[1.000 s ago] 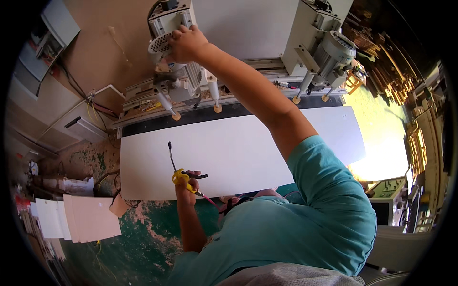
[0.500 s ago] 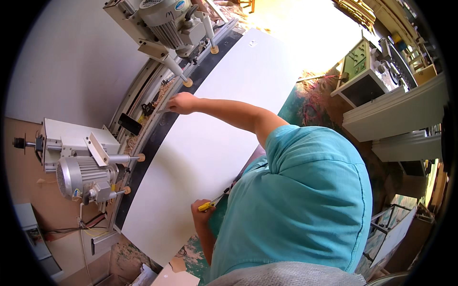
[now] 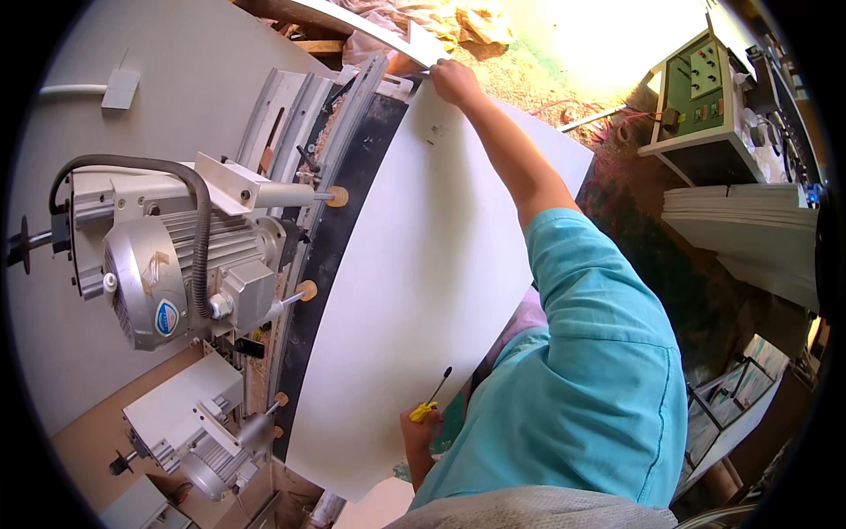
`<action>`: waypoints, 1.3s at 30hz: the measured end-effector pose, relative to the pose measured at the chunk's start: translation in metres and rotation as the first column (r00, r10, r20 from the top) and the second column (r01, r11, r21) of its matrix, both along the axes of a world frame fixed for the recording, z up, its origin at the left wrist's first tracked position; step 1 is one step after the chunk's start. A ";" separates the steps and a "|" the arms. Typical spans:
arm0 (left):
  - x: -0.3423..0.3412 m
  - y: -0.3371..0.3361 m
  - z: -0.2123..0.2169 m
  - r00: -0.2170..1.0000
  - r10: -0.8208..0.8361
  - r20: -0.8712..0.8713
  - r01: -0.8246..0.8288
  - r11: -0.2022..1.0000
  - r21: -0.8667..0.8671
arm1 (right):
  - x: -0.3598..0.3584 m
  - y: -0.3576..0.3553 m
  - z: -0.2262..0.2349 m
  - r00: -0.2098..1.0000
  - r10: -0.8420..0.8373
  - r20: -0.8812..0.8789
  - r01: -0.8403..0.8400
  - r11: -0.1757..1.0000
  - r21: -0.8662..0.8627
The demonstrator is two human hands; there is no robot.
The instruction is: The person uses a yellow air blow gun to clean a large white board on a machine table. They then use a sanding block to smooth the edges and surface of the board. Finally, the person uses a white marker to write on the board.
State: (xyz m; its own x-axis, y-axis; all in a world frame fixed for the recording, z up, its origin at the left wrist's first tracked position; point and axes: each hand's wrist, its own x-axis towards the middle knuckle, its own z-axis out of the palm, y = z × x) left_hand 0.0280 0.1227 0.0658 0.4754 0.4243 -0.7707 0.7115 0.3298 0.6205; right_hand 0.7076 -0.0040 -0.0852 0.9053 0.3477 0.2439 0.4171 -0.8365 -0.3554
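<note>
A large white panel (image 3: 397,291) lies along a machine bed edged by a black strip (image 3: 339,212). In my left hand (image 3: 417,432), near the panel's close edge, is a screwdriver (image 3: 424,411) with a yellow handle and a dark shaft pointing away from me. My right arm stretches to the panel's far end. There my right hand (image 3: 456,82) has its fingers closed at the end of the metal rail (image 3: 352,115); what they pinch, if anything, is too small to make out.
Left of the panel stand a large grey motor (image 3: 189,273) with a corrugated hose and a smaller motor unit (image 3: 220,458). Round wooden-looking tips (image 3: 337,197) project over the black strip. A green control box (image 3: 696,88) and stacked white panels (image 3: 740,229) are at the right.
My right hand has moved from the rail's middle to the far end of the panel. The view has shifted along the machine. The screwdriver stays in my left hand, its shaft now turned away.
</note>
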 end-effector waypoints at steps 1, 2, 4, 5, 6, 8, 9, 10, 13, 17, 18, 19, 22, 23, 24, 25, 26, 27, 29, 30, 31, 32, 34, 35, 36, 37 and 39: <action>0.009 -0.003 0.013 0.998 0.038 -0.054 -0.039 0.999 -0.015 | 0.027 -0.014 0.009 0.985 -0.138 -0.100 0.127 0.986 -0.109; 0.010 0.004 0.011 0.999 -0.042 -0.035 0.043 0.999 0.032 | 0.046 -0.023 0.009 0.942 -0.241 -0.234 0.221 0.969 -0.110; 0.007 0.008 0.012 0.999 -0.012 -0.039 0.014 0.998 0.063 | 0.050 -0.005 0.005 0.963 -0.091 -0.255 0.122 0.987 0.109; 0.007 0.005 0.013 0.999 0.005 -0.038 -0.003 0.998 0.067 | 0.042 0.004 0.007 0.963 0.034 -0.268 0.025 0.977 0.214; 0.015 0.002 0.016 0.999 -0.006 -0.036 0.009 0.997 0.072 | 0.028 0.007 0.011 0.941 -0.012 -0.338 0.078 0.981 0.180; 0.036 0.009 0.023 0.998 -0.050 -0.037 0.053 0.995 0.088 | 0.022 0.005 0.012 0.878 -0.178 -0.445 0.304 0.925 0.229; 0.041 0.009 0.024 0.998 -0.064 -0.019 0.065 0.993 0.095 | 0.032 0.008 -0.004 0.856 -0.276 -0.437 0.382 0.907 0.176; 0.048 0.010 0.021 0.997 -0.080 0.000 0.080 0.991 0.104 | 0.023 0.016 0.005 0.844 -0.283 -0.457 0.426 0.869 0.250; 0.069 0.018 0.027 0.983 -0.182 0.030 0.181 0.983 0.042 | 0.013 0.025 0.000 0.884 -0.193 -0.425 0.328 0.904 0.272; 0.096 0.024 0.017 0.974 -0.219 0.066 0.216 0.976 0.039 | -0.012 -0.046 0.014 0.704 -0.446 -0.553 0.614 0.773 0.158; 0.095 0.039 0.006 0.929 -0.320 0.185 0.327 0.945 -0.006 | -0.030 -0.081 0.019 0.662 -0.493 -0.564 0.652 0.750 0.110; 0.093 0.042 0.002 0.922 -0.330 0.200 0.338 0.941 -0.007 | -0.047 -0.115 0.012 0.631 -0.517 -0.578 0.675 0.734 0.080; 0.094 0.048 -0.008 0.894 -0.360 0.265 0.376 0.927 -0.010 | -0.133 -0.242 0.011 0.598 -0.659 -0.457 0.725 0.687 -0.043; 0.095 0.046 -0.007 0.902 -0.342 0.262 0.359 0.933 -0.019 | -0.162 -0.279 0.031 0.497 -0.718 -0.487 0.771 0.623 -0.131; 0.098 0.045 -0.005 0.908 -0.328 0.260 0.347 0.938 -0.026 | -0.193 -0.313 0.038 0.428 -0.780 -0.456 0.746 0.590 -0.308; 0.104 0.046 -0.002 0.910 -0.326 0.258 0.345 0.938 -0.033 | -0.220 -0.352 0.011 0.349 -0.795 -0.497 0.763 0.549 -0.342; 0.111 0.041 0.001 0.893 -0.373 0.253 0.379 0.925 0.025 | -0.239 -0.354 0.016 0.342 -0.816 -0.467 0.779 0.523 -0.344; 0.109 0.041 -0.001 0.903 -0.364 0.226 0.369 0.929 0.023 | -0.248 -0.342 0.022 0.547 -0.704 -0.453 0.725 0.669 -0.164; 0.100 0.051 -0.009 0.919 -0.368 0.143 0.368 0.929 0.031 | -0.265 -0.295 0.027 0.887 -0.338 -0.315 0.408 0.893 0.192; 0.098 0.055 -0.009 0.923 -0.362 0.135 0.361 0.932 0.032 | -0.263 -0.275 0.034 0.979 -0.075 -0.187 0.105 0.983 0.152; 0.100 0.055 -0.011 0.926 -0.354 0.133 0.353 0.935 0.031 | -0.254 -0.264 0.032 0.977 0.041 -0.208 -0.034 0.999 0.035; 0.102 0.056 -0.012 0.929 -0.346 0.131 0.345 0.938 0.030 | -0.235 -0.267 0.018 0.989 0.047 -0.139 -0.044 0.999 0.027; 0.107 0.055 -0.007 0.919 -0.365 0.147 0.363 0.931 0.042 | -0.182 -0.303 0.000 0.962 -0.271 0.047 0.267 0.961 0.067; 0.107 0.053 -0.004 0.914 -0.375 0.157 0.372 0.927 0.046 | -0.160 -0.336 -0.012 0.915 -0.388 0.114 0.401 0.907 -0.129; 0.103 0.052 -0.001 0.919 -0.370 0.137 0.367 0.929 0.047 | -0.153 -0.345 -0.003 0.891 -0.447 0.080 0.453 0.883 -0.120; 0.103 0.049 -0.001 0.922 -0.367 0.124 0.364 0.930 0.046 | -0.144 -0.347 0.005 0.932 -0.355 0.075 0.361 0.924 -0.124; 0.107 0.045 -0.003 0.919 -0.374 0.124 0.371 0.927 0.050 | -0.148 -0.339 0.016 0.997 -0.007 0.076 0.009 1.000 -0.024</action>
State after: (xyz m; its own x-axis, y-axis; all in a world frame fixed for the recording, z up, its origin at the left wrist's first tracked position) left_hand 0.1355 0.1674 0.0626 0.6972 0.2154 -0.6838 0.6933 0.0398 0.7195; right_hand 0.5596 -0.3431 -0.0691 0.8874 0.3472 0.3034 0.4353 -0.8477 -0.3030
